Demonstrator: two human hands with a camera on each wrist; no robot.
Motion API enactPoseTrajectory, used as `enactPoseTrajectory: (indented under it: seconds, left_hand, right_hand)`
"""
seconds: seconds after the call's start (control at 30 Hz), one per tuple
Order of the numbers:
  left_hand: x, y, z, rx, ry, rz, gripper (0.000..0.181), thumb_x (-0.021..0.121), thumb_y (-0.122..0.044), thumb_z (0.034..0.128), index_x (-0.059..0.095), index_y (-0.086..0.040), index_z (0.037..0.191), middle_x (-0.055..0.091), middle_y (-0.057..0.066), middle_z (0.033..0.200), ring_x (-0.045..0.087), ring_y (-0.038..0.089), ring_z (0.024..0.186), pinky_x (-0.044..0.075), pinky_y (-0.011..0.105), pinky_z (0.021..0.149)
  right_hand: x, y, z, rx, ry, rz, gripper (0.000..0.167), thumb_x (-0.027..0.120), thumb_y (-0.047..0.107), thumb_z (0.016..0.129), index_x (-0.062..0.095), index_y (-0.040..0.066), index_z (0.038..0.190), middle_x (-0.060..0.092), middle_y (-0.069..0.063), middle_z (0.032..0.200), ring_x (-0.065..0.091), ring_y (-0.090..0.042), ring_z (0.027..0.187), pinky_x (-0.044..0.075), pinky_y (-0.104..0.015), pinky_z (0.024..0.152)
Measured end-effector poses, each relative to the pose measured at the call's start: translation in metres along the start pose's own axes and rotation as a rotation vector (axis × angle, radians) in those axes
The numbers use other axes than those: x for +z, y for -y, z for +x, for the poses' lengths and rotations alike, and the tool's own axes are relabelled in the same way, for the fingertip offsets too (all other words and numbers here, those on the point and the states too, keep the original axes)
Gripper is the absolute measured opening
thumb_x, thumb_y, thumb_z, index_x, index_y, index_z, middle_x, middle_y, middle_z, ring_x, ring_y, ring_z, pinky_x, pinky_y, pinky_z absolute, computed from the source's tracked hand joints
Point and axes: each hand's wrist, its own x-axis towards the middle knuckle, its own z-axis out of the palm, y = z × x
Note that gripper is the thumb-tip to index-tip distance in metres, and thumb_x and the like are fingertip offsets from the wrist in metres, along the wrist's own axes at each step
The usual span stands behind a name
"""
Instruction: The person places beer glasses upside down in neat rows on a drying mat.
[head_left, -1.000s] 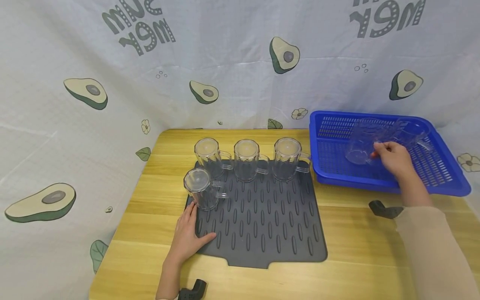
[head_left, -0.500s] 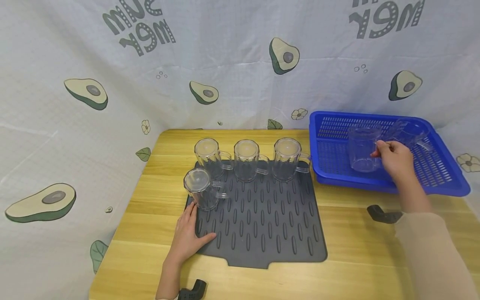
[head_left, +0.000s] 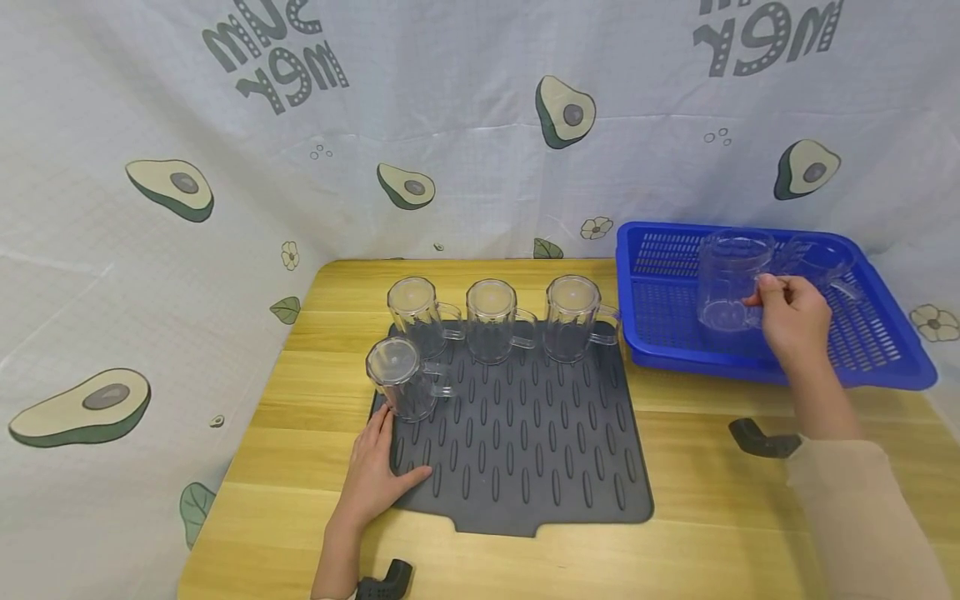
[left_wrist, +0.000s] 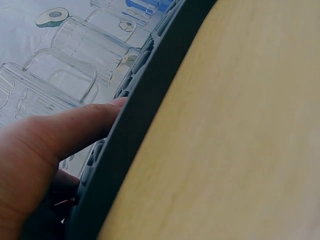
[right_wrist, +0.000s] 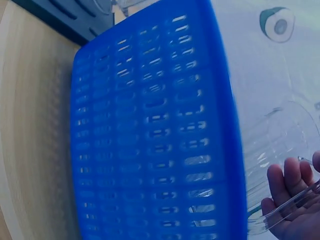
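Observation:
My right hand (head_left: 798,323) grips the handle of a clear mug (head_left: 723,287), held rim up over the blue basket (head_left: 892,329). In the right wrist view, curled fingers (right_wrist: 292,182) wrap the handle beyond the basket wall. Behind it another clear mug (head_left: 821,258) lies in the basket. My left hand (head_left: 372,475) rests at the left edge of the dark grey drying mat (head_left: 525,442), thumb on its ridges. Its fingertips lie beside an upside-down mug (head_left: 405,383). Three more inverted mugs form the back row: left (head_left: 420,321), middle (head_left: 492,325) and right (head_left: 573,321).
The mat lies on a wooden table (head_left: 300,450), with the basket just right of it. Behind hangs a white curtain (head_left: 480,108) printed with avocados. Black wrist mounts (head_left: 763,439) sit below the hands.
My right hand keeps hold of the mug's handle. The mug swung slightly toward the front, then rose a little and now stands more upright. My left hand has stayed put.

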Motion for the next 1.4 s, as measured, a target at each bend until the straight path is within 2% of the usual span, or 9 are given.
enactPoseTrajectory:
  seconds: [0.17,0.43,0.67,1.03,1.17,1.27,1.4]
  left_hand:
    - [-0.001,0.000,0.000,-0.006,0.007,0.011,0.107,0.082,-0.043,0.0754,0.025,0.009,0.149,0.019,0.023,0.157,0.019,0.043,0.142,0.015,0.060,0.113]
    - [-0.003,-0.002,0.002,0.000,0.009,0.012,0.107,0.081,-0.043,0.0756,0.025,0.009,0.149,0.019,0.024,0.157,0.019,0.044,0.142,0.015,0.060,0.112]
    - [-0.003,-0.002,0.002,0.001,0.012,0.009,0.107,0.081,-0.043,0.0759,0.025,0.009,0.150,0.019,0.024,0.157,0.019,0.044,0.142,0.015,0.060,0.112]
    - [-0.003,-0.002,0.002,0.003,0.005,0.001,0.107,0.082,-0.042,0.0751,0.025,0.010,0.149,0.020,0.025,0.157,0.019,0.044,0.142,0.015,0.060,0.112]
    - [-0.002,-0.002,0.002,0.005,0.003,0.007,0.106,0.082,-0.042,0.0750,0.026,0.010,0.149,0.020,0.024,0.157,0.020,0.044,0.142,0.015,0.060,0.112]
    - [-0.001,-0.002,0.002,0.002,0.005,0.011,0.107,0.082,-0.043,0.0751,0.026,0.010,0.149,0.020,0.024,0.157,0.020,0.044,0.142,0.016,0.060,0.112]
    - [-0.001,-0.001,0.001,-0.003,0.008,0.011,0.107,0.082,-0.043,0.0751,0.025,0.010,0.149,0.019,0.024,0.157,0.020,0.044,0.142,0.016,0.060,0.112]
  right_hand:
    - [-0.001,0.006,-0.008,-0.024,-0.029,0.034,0.020,0.033,0.044,0.104,0.048,0.031,0.099,0.048,0.036,0.072,0.040,-0.004,0.075,0.030,-0.031,0.067]
    - [-0.002,0.017,-0.023,-0.041,-0.101,0.114,0.017,0.038,0.039,0.105,0.051,0.032,0.096,0.052,0.036,0.073,0.042,-0.001,0.075,0.029,-0.023,0.063]
    - [-0.002,0.026,-0.038,-0.064,-0.133,0.202,0.017,0.042,0.033,0.104,0.054,0.029,0.093,0.057,0.033,0.074,0.036,-0.008,0.066,0.025,-0.020,0.057]
    - [0.006,0.040,-0.061,-0.120,-0.129,0.290,0.018,0.045,0.029,0.104,0.059,0.023,0.093,0.061,0.026,0.077,0.047,-0.003,0.078,0.022,-0.024,0.054]
    - [0.009,0.044,-0.068,-0.131,-0.134,0.320,0.019,0.045,0.026,0.104,0.060,0.020,0.094,0.062,0.024,0.077,0.053,0.002,0.088,0.027,-0.019,0.059]
    - [0.012,0.047,-0.074,-0.151,-0.120,0.359,0.019,0.046,0.025,0.104,0.060,0.018,0.094,0.063,0.020,0.078,0.057,0.003,0.090,0.036,-0.011,0.070]
    - [0.015,0.052,-0.084,-0.191,-0.052,0.538,0.019,0.049,0.023,0.102,0.061,0.011,0.095,0.064,0.011,0.079,0.062,0.000,0.087,0.042,-0.008,0.086]
